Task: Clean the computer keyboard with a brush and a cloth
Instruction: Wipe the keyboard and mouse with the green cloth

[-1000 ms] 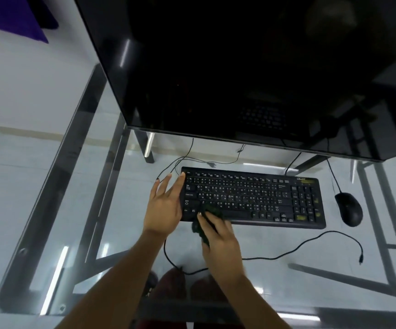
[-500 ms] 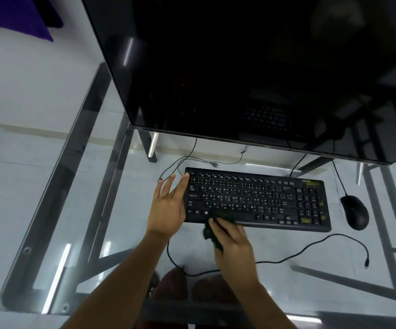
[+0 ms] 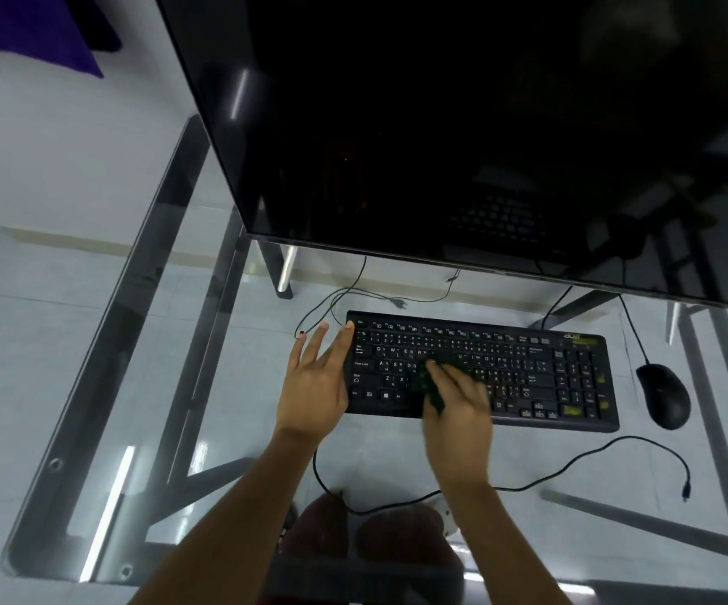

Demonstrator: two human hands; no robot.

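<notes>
A black keyboard [image 3: 545, 377] lies on the glass desk under the monitor. My left hand [image 3: 316, 382] rests flat against the keyboard's left end, fingers spread, holding nothing. My right hand [image 3: 458, 408] presses a dark green cloth [image 3: 423, 382] onto the keys in the left-middle part of the keyboard. Most of the cloth is hidden under my fingers. No brush is in view.
A large black monitor [image 3: 462, 124] overhangs the back of the glass desk [image 3: 91, 386]. A black mouse [image 3: 663, 401] sits right of the keyboard. A loose black cable [image 3: 615, 451] curls in front of the keyboard. Thin cables [image 3: 353, 294] lie behind it.
My right hand has moved the cloth from the keyboard's front edge up and right onto the letter keys. My left hand has stayed at the left end.
</notes>
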